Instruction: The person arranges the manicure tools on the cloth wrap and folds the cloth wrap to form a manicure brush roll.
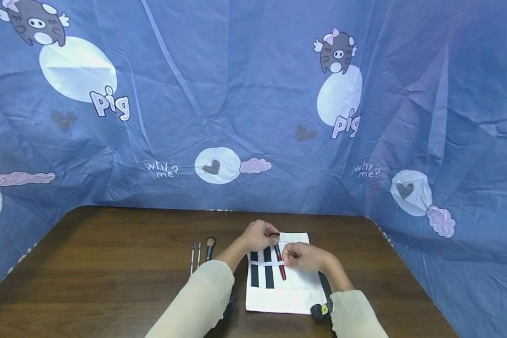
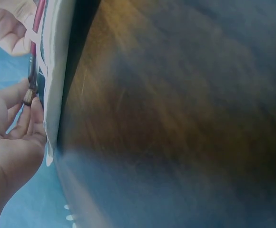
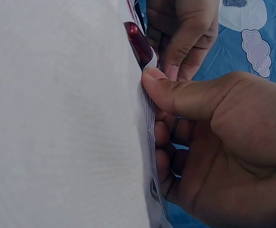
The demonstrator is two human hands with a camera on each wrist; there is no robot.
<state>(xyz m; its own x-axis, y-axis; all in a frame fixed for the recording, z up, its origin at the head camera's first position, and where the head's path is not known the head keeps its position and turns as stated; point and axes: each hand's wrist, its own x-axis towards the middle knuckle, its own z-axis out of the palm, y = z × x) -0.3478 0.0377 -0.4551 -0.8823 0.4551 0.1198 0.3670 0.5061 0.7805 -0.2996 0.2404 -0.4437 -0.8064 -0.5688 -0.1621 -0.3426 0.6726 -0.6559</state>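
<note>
A white cloth brush roll [image 1: 285, 300] lies spread on the table, with a white elastic band [image 1: 264, 264] across its middle. Under the band runs a makeup brush [image 1: 282, 271] with a red handle. My left hand [image 1: 259, 236] pinches this brush at its bristle end, as the left wrist view shows at the brown bristles [image 2: 28, 97]. My right hand [image 1: 306, 257] holds the elastic band [image 3: 150, 114] between thumb and fingers, right beside the red handle [image 3: 139, 42]. Two black strips [image 1: 269, 277] lie under the band left of the brush.
On the table [image 1: 110, 272], left of the roll, lie a dark-handled makeup brush [image 1: 210, 244] and two thin white sticks [image 1: 192, 258], partly hidden by my left sleeve [image 1: 198, 295]. A blue patterned cloth [image 1: 253, 108] hangs behind the table's far edge.
</note>
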